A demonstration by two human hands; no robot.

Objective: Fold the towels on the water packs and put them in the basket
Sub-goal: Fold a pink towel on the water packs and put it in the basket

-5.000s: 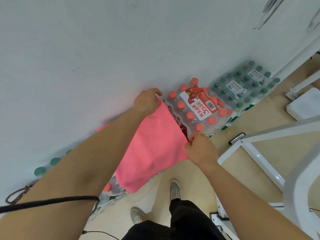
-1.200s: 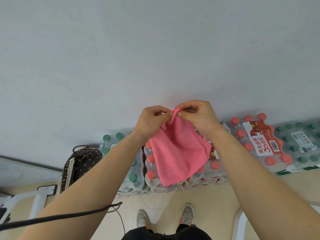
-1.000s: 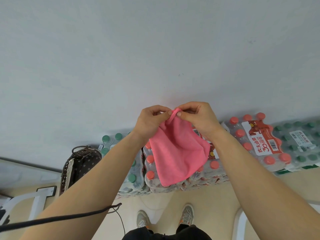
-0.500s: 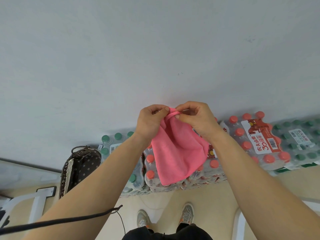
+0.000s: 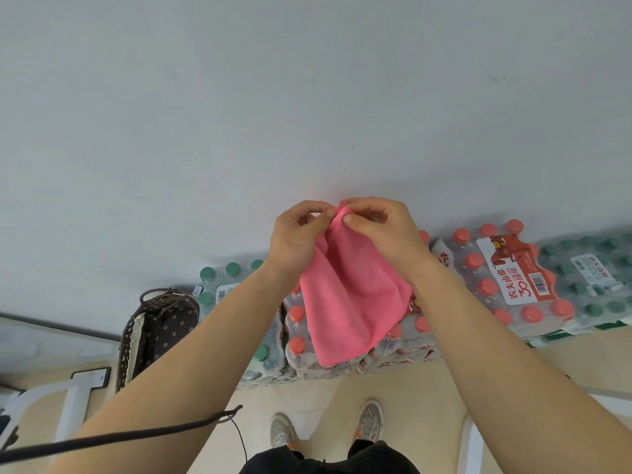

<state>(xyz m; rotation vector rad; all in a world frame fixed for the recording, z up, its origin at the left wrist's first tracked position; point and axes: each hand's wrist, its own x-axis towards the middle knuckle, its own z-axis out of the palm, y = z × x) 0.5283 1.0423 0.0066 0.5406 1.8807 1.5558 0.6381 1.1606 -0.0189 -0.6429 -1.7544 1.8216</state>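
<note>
A pink towel hangs in the air above the red-capped water packs, held up by its top edge. My left hand and my right hand pinch that edge side by side, fingertips almost touching. The cloth droops doubled below my hands, and its lower corner reaches the front of the packs. A dark woven basket with dotted lining stands on the floor to the left, beside the green-capped packs.
A plain wall rises right behind the packs. More green-capped packs lie at the far right. White frame legs stand on the floor at the left. A black cable crosses my left forearm. My shoes are just before the packs.
Five seconds ago the towel lay spread on the packs with my hands at two corners. It is lifted now, and over the last second my hands drew together at its top edge.
</note>
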